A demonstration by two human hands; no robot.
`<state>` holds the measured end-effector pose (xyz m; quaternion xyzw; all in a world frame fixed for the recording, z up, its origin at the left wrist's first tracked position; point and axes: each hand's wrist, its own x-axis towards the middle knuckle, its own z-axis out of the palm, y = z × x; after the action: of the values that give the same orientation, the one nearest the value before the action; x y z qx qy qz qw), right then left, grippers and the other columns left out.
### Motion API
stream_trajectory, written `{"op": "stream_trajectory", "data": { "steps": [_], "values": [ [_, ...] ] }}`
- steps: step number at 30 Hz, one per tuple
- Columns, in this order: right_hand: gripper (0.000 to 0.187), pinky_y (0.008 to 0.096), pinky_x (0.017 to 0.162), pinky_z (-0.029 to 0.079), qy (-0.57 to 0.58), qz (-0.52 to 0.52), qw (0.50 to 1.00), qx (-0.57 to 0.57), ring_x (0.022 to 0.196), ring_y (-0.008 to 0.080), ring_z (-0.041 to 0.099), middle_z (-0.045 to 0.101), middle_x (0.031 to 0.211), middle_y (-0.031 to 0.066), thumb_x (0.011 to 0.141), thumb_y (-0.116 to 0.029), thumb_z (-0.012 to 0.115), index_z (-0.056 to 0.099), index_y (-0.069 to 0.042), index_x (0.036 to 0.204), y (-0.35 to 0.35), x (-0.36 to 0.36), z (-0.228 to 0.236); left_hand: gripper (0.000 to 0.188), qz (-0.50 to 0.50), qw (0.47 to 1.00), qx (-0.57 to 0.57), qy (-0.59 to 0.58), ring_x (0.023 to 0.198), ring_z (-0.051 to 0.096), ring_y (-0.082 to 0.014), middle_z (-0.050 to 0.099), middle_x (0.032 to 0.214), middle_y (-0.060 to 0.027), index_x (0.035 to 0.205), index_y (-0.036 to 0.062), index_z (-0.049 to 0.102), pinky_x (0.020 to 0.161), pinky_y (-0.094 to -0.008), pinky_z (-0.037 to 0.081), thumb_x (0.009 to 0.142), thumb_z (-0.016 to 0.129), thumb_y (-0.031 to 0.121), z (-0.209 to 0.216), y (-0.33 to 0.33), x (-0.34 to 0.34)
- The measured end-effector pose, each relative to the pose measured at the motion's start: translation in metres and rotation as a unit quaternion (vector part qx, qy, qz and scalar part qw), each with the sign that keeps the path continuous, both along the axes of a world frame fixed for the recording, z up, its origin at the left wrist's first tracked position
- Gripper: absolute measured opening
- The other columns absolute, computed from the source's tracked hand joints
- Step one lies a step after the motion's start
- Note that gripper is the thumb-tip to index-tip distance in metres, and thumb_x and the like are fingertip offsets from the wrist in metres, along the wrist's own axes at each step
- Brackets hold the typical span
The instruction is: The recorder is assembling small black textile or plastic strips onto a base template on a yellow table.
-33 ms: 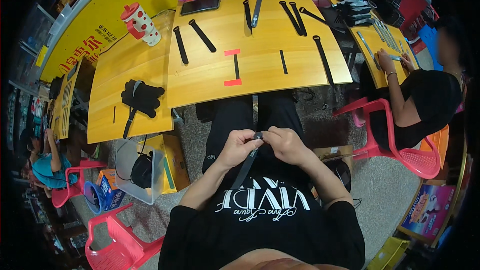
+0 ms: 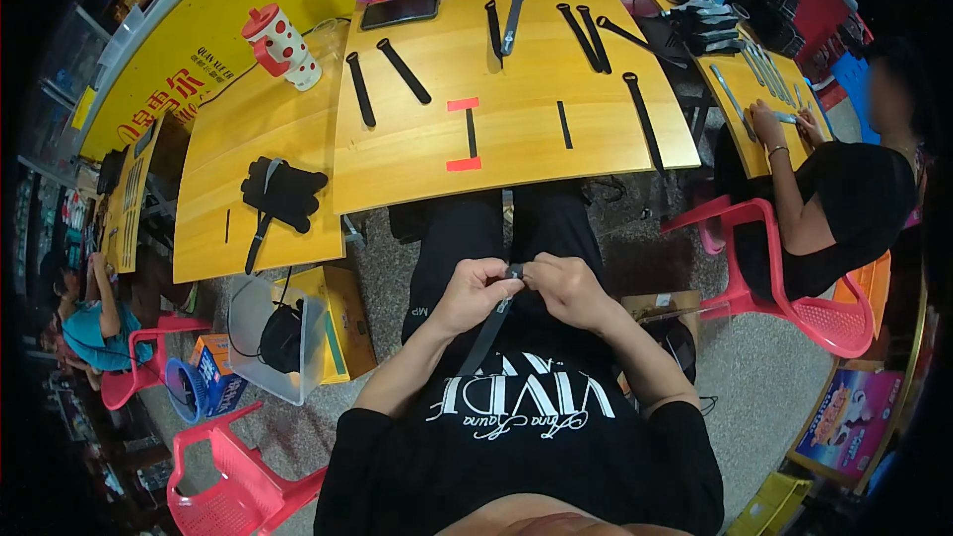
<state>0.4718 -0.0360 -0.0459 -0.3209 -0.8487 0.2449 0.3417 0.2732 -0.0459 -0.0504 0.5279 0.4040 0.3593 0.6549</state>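
Over my lap, my left hand (image 2: 475, 294) and my right hand (image 2: 566, 290) meet at the end of a dark grey strap (image 2: 486, 339). My left thumb and fingers pinch the strap near its end, and its free length hangs down toward my shirt. The right fingers are closed against the same end; how much of it they grip is partly hidden. On the table (image 2: 407, 174) ahead lie several black straps with looped ends, among them one strap (image 2: 641, 119) hanging over the front edge. A dark strip (image 2: 471, 132) lies between two pieces of red tape (image 2: 463, 164).
A phone (image 2: 400, 10), a spotted tumbler (image 2: 288, 52) and black gloves (image 2: 283, 194) lie or stand on the tables. Left of my legs is a clear bin (image 2: 298, 377). A co-worker (image 2: 844, 189) sits at right on a pink chair (image 2: 759, 268); another person (image 2: 99, 318) sits far left.
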Motion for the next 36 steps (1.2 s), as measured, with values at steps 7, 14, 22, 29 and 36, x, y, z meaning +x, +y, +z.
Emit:
{"op": "stream_trajectory", "data": {
  "steps": [7, 14, 22, 29, 36],
  "values": [
    [0.025, 0.0185, 0.053, 0.042, 0.202, -0.002, 0.89, -0.409, 0.066, 0.0049, 0.056, 0.062, 0.078, 0.002, 0.089, 0.0, 0.058, 0.058, -0.002, 0.114, -0.009, 0.006, 0.001, 0.013, -0.058, 0.997, 0.012, 0.043, 0.063, 0.045, -0.0024, 0.054, 0.068, 0.0045, 0.077, -0.0006, 0.063, 0.055, -0.0204, 0.036, 0.087, 0.064, 0.007, -0.002, 0.006, -0.009],
    [0.021, 0.0185, 0.048, 0.036, 0.471, -0.023, 0.736, -0.485, 0.057, 0.0049, 0.048, 0.06, 0.075, 0.0033, 0.089, 0.002, 0.058, 0.057, 0.0, 0.109, -0.023, -0.01, -0.011, 0.016, -0.014, 0.993, -0.101, -0.052, 0.061, 0.057, -0.0067, 0.06, 0.069, -0.0007, 0.079, -0.0004, 0.065, 0.055, -0.0208, 0.045, 0.091, 0.06, 0.009, 0.017, 0.004, 0.0],
    [0.026, 0.0235, 0.058, 0.046, 0.237, -0.155, 0.936, -0.211, 0.064, 0.0109, 0.057, 0.061, 0.08, 0.0061, 0.087, 0.008, 0.053, 0.063, 0.001, 0.11, -0.002, 0.025, 0.029, 0.015, 0.04, 0.989, -0.112, -0.093, 0.057, 0.058, -0.0077, 0.062, 0.074, -0.0037, 0.091, -0.0006, 0.065, 0.053, -0.0195, 0.049, 0.095, 0.057, 0.012, 0.006, 0.014, -0.022],
    [0.027, 0.0295, 0.063, 0.051, 0.192, -0.12, 0.958, -0.179, 0.068, 0.0217, 0.063, 0.063, 0.084, 0.0151, 0.083, 0.012, 0.052, 0.061, 0.004, 0.108, -0.02, -0.026, 0.009, 0.014, 0.039, 0.983, -0.126, -0.13, 0.066, 0.061, -0.0088, 0.064, 0.08, -0.0053, 0.096, -0.0013, 0.065, 0.057, -0.0208, 0.053, 0.095, 0.058, 0.01, 0.005, 0.014, -0.014],
    [0.03, 0.0311, 0.061, 0.051, 0.17, -0.13, 0.966, -0.148, 0.067, 0.0239, 0.063, 0.063, 0.083, 0.0153, 0.081, 0.013, 0.053, 0.061, 0.004, 0.108, -0.018, -0.022, 0.012, 0.013, 0.043, 0.983, -0.126, -0.13, 0.067, 0.061, -0.0089, 0.064, 0.08, -0.0053, 0.096, -0.0015, 0.065, 0.057, -0.0207, 0.053, 0.095, 0.058, 0.009, 0.003, 0.015, -0.013]
  ]
}}
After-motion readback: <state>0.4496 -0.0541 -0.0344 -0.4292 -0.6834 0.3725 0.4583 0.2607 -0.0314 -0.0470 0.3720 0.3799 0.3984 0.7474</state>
